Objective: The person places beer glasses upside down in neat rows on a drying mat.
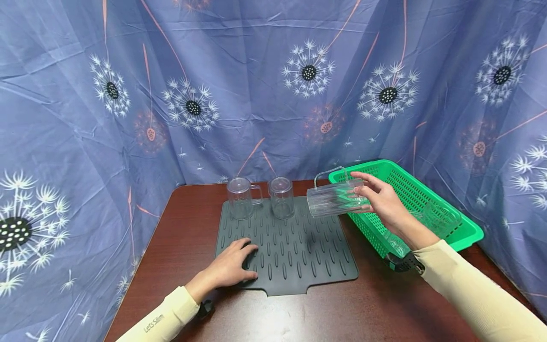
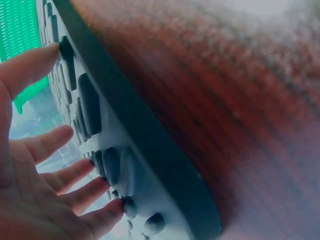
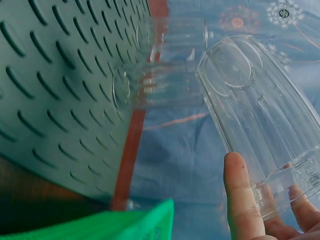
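Observation:
My right hand [image 1: 382, 202] grips a clear glass mug [image 1: 333, 198] by its base end, fingers and thumb around it. The mug lies sideways in the air over the mat's back right corner, mouth to the left and handle on top. In the right wrist view, the fingers [image 3: 241, 192] show against the thick glass bottom. My left hand [image 1: 232, 263] lies at the left front of the dark grey ridged mat [image 1: 295, 261], its fingers spread and fingertips at the ridges. Two more glass mugs, one left [image 1: 240, 199] and one right [image 1: 281, 198], stand bottom up at the mat's back.
A green plastic basket [image 1: 466, 228] stands right of the mat, with more clear glassware [image 1: 442, 216] inside, partly hidden by my right forearm. The brown wooden table [image 1: 171, 237] carries everything. A blue dandelion-print cloth [image 1: 256, 95] hangs behind and at both sides.

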`<action>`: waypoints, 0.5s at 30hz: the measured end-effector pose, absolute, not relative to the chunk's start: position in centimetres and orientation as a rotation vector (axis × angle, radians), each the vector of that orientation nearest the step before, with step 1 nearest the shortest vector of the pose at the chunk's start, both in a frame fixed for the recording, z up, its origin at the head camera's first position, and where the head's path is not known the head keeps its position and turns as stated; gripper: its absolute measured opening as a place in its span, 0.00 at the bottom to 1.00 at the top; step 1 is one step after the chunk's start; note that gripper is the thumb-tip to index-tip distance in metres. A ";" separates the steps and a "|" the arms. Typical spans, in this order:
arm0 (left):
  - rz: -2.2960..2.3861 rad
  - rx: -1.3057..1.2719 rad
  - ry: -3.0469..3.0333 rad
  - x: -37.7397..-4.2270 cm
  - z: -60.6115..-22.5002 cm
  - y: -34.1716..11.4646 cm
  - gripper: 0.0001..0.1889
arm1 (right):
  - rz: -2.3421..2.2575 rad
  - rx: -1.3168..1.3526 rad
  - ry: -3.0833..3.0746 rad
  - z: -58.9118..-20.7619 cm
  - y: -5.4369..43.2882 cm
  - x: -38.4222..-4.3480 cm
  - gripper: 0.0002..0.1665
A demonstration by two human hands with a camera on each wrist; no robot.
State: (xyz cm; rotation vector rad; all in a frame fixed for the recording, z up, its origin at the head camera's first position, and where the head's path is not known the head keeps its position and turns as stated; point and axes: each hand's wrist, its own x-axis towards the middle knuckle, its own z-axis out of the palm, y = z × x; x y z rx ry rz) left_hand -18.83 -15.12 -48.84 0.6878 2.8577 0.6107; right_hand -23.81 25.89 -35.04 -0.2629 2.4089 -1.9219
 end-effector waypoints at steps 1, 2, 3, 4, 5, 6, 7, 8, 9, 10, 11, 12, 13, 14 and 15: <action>0.611 0.685 2.857 -18.9 -48.8 -15.1 0.38 | -1.933 -0.260 2.395 -35.3 25.7 -23.8 0.27; 0.610 0.683 2.855 -18.9 -48.8 -15.1 0.38 | -1.937 -0.256 2.386 -35.5 25.5 -23.7 0.26; 0.607 0.680 2.854 -18.9 -48.7 -15.1 0.37 | -1.946 -0.254 2.370 -35.8 25.3 -23.7 0.26; 0.607 0.677 2.852 -18.9 -48.7 -15.1 0.37 | -1.948 -0.251 2.360 -36.0 25.1 -23.7 0.25; 0.606 0.675 2.851 -18.9 -48.6 -15.0 0.37 | -1.946 -0.245 2.355 -36.3 24.8 -23.7 0.25; 0.609 0.673 2.852 -18.9 -48.6 -15.0 0.36 | -1.949 -0.240 2.341 -36.5 24.6 -23.7 0.25; 0.610 0.671 2.853 -18.9 -48.6 -15.0 0.36 | -1.949 -0.237 2.332 -36.7 24.4 -23.7 0.26; 0.610 0.669 2.853 -18.9 -48.6 -15.0 0.36 | -1.941 -0.232 2.328 -36.9 24.2 -23.6 0.27; 0.611 0.668 2.855 -18.9 -48.6 -15.0 0.35 | -1.947 -0.233 2.316 -37.1 24.0 -23.6 0.28; 0.612 0.670 2.856 -18.8 -48.6 -15.0 0.35 | -1.950 -0.234 2.307 -37.3 23.8 -23.6 0.29; 0.617 0.677 2.858 -18.8 -48.6 -15.0 0.35 | -1.960 -0.233 2.293 -37.5 23.6 -23.6 0.29; 0.623 0.681 2.857 -18.8 -48.6 -15.0 0.35 | -1.967 -0.234 2.282 -37.7 23.4 -23.6 0.30; 0.624 0.685 2.856 -18.7 -48.5 -15.1 0.35 | -1.976 -0.231 2.270 -37.9 23.2 -23.6 0.30; 0.622 0.685 2.854 -18.7 -48.5 -15.1 0.35 | -1.992 -0.229 2.249 -38.1 23.0 -23.5 0.30; 0.619 0.685 2.854 -18.6 -48.5 -15.2 0.34 | -2.009 -0.226 2.224 -38.4 22.7 -23.5 0.29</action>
